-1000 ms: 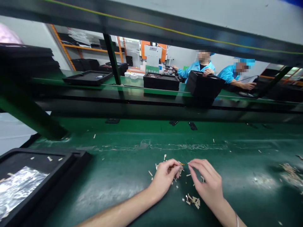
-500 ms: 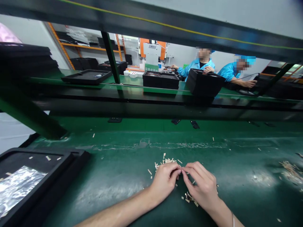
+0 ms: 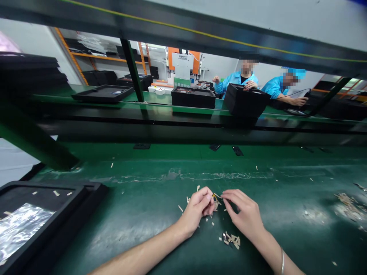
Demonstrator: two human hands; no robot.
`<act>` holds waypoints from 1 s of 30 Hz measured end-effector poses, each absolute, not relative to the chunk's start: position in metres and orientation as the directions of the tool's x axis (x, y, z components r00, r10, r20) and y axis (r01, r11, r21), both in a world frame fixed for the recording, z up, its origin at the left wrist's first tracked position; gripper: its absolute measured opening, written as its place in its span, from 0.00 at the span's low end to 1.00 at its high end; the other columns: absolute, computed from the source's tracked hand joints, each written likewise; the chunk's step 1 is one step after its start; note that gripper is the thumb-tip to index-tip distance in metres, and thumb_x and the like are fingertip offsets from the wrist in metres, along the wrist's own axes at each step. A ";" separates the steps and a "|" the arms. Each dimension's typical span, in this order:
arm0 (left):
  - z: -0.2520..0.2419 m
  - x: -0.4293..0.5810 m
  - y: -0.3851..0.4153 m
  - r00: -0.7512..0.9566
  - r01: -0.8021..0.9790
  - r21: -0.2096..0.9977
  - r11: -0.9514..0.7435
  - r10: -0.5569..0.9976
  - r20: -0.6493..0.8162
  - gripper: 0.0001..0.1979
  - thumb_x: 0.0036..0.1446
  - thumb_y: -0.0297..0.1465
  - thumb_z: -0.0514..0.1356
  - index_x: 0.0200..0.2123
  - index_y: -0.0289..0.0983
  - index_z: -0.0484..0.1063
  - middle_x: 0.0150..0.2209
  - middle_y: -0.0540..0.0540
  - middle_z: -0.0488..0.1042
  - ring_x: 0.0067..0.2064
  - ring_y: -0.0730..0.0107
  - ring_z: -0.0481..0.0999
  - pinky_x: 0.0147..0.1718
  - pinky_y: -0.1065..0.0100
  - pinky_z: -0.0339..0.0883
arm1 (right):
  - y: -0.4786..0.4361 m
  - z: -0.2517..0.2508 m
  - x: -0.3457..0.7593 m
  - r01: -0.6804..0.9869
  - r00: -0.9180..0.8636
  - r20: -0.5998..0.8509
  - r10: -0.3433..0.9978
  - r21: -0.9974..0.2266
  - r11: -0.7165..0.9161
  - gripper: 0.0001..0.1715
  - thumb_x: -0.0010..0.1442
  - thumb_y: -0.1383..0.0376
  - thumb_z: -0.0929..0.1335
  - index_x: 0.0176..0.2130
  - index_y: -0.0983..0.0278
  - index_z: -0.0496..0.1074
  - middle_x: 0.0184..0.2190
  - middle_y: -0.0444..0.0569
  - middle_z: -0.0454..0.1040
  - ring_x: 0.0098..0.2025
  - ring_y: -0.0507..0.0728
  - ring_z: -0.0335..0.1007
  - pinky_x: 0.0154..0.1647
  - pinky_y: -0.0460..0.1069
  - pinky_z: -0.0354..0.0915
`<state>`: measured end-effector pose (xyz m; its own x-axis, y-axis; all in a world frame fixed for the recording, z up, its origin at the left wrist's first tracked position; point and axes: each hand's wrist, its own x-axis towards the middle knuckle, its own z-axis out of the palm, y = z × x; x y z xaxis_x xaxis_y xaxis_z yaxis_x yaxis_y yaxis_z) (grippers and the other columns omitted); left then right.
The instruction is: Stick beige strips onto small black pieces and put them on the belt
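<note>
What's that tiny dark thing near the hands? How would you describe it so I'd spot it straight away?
On the green belt, between the left hand and right hand, lies a tiny dark piece with a yellow edge. It stands out from the pale strips scattered around it.

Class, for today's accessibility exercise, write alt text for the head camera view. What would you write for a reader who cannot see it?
The left hand and right hand meet over a small dark-and-gold piece amid pale strips on a green conveyor belt. A black tray holding foil sits at lower left; two people in blue smocks work beyond.
</note>
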<state>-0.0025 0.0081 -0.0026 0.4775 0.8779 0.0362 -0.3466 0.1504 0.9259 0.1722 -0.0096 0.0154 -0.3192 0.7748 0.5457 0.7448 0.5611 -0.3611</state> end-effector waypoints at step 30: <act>0.023 -0.019 0.016 0.350 0.302 0.791 -0.531 0.834 0.426 0.06 0.58 0.27 0.51 0.38 0.36 0.66 0.39 0.43 0.69 0.41 0.67 0.67 0.43 0.67 0.61 | -0.026 0.032 0.161 0.567 -0.265 0.603 0.752 -0.533 0.628 0.04 0.58 0.71 0.65 0.31 0.63 0.66 0.28 0.48 0.68 0.23 0.52 0.62 0.21 0.47 0.58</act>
